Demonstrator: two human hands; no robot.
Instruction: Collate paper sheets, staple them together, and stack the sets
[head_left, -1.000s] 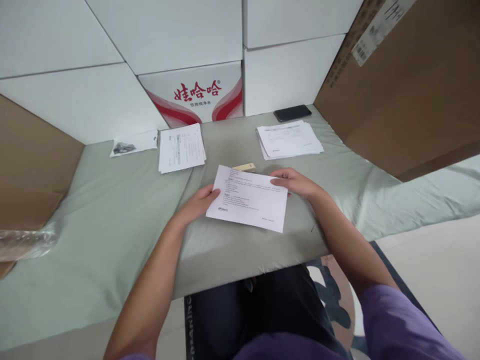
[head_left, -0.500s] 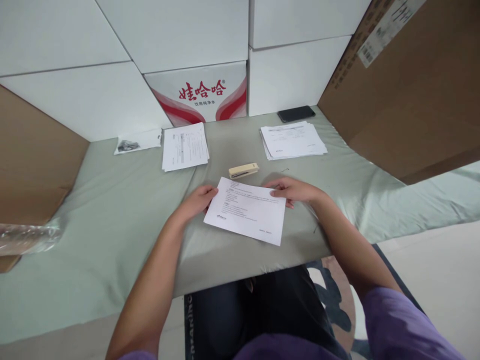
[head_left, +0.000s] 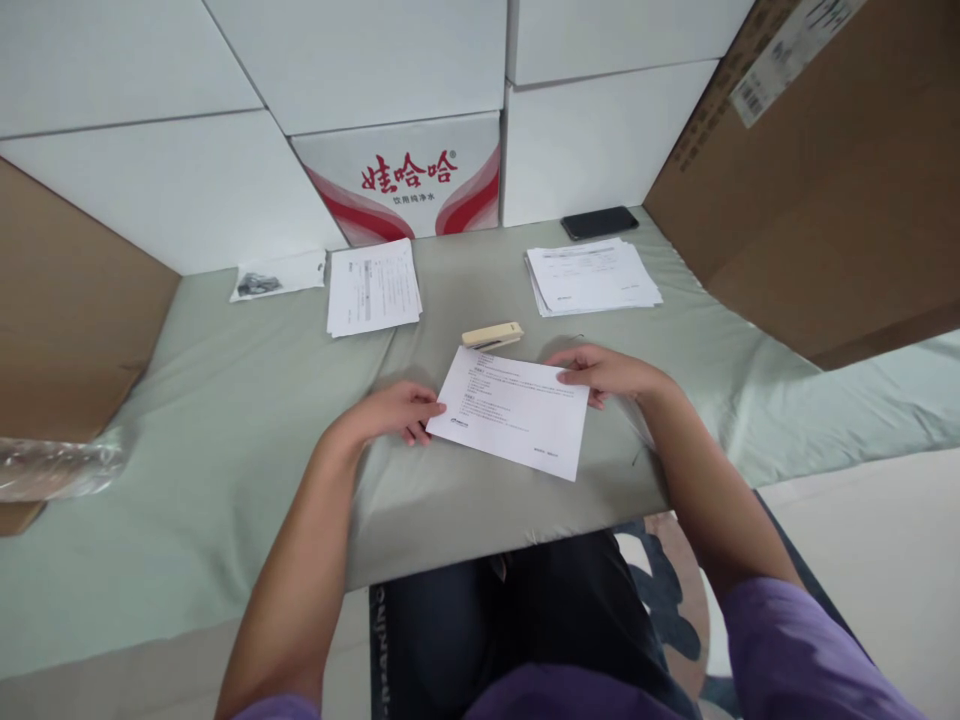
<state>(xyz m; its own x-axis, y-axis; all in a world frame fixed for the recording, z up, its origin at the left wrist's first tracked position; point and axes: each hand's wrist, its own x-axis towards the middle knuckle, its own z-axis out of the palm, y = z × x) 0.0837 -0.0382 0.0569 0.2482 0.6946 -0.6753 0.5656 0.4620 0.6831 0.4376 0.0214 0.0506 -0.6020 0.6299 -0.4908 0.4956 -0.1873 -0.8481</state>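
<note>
Two bare hands are at work, set apart with one piece of printed paper [head_left: 514,412] between them. The right hand [head_left: 604,375] is clamped on its upper right corner, thumb on top; the left hand [head_left: 405,410] has its thumb at the left edge, fingers curled, and from here I can't tell whether it grips. The paper is over the near part of the table [head_left: 450,535], tilted a little; whether it's one sheet or several I can't make out. Just beyond its top edge is one cream stapler [head_left: 492,335]. Farther back are two paper stacks, a left stack [head_left: 373,288] and a right stack [head_left: 594,278]. Behind the right one lies one black phone [head_left: 600,223]; beside the left one, one plastic bag [head_left: 279,275] of dark bits. Along the back I count six white box faces, five plain and one printed box [head_left: 409,178] with red lettering. Two brown cartons flank the table, a left carton [head_left: 67,310] and a right carton [head_left: 832,200].
</note>
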